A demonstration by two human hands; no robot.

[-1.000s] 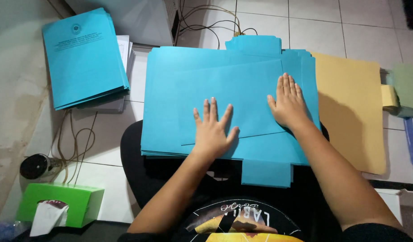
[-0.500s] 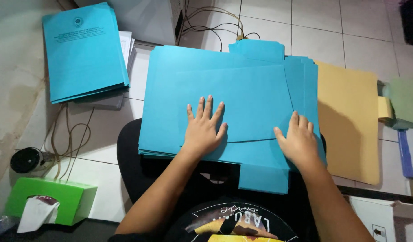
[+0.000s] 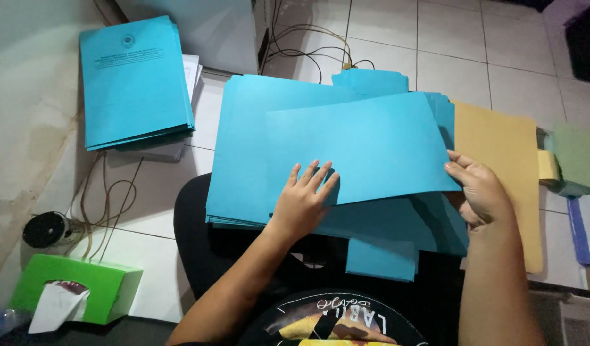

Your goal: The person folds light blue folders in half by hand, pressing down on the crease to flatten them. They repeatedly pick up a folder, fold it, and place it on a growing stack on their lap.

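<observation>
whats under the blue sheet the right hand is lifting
More blue sheets in a stack, left hand pressing them. The lifted sheet hides the stack's middle; a tan sheet shows beside it.

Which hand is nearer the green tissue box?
Left. The left hand lies flat on the blue sheets, right of the green tissue box; the right hand is farther right.

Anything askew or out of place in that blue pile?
Yes: the top blue sheet sits tilted against the blue pile, its right edge lifted in the right hand; the left hand lies flat on it.
</observation>
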